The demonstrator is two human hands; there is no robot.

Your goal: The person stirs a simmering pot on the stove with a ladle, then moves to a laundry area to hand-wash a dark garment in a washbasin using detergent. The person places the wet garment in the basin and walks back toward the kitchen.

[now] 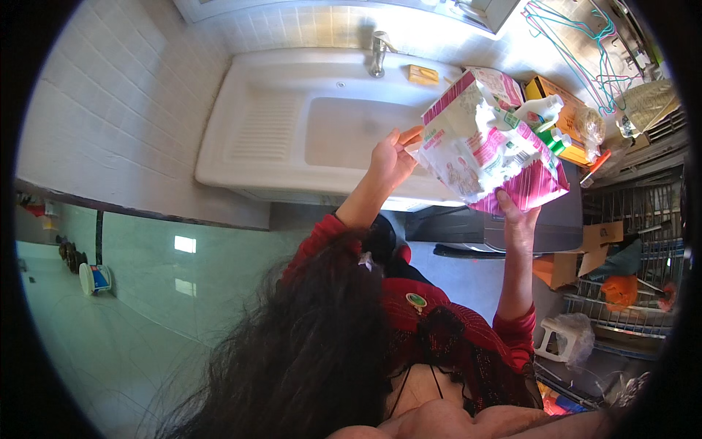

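Note:
A white and magenta plastic detergent bag [466,145] is held tilted over the right end of a white ceramic sink [258,170]. My right hand [518,214] grips its magenta end, thumb on the printed face and fingers hidden behind. At the opposite edge, my left hand [394,156] holds the bag's side, some fingertips hidden by the plastic. The sink has a ribbed washboard slope on the left and a basin beside it. Behind the basin stands a chrome tap [378,54], with a yellow soap bar [423,74] to its right.
Right of the sink are a white bottle [540,111], green bottles with white caps [555,141] and an orange carton [570,118]. Wire hangers [598,49] hang above them. A dark grey appliance [565,225] stands below the bag. A wire rack [636,208] and white stool [559,340] are farther right.

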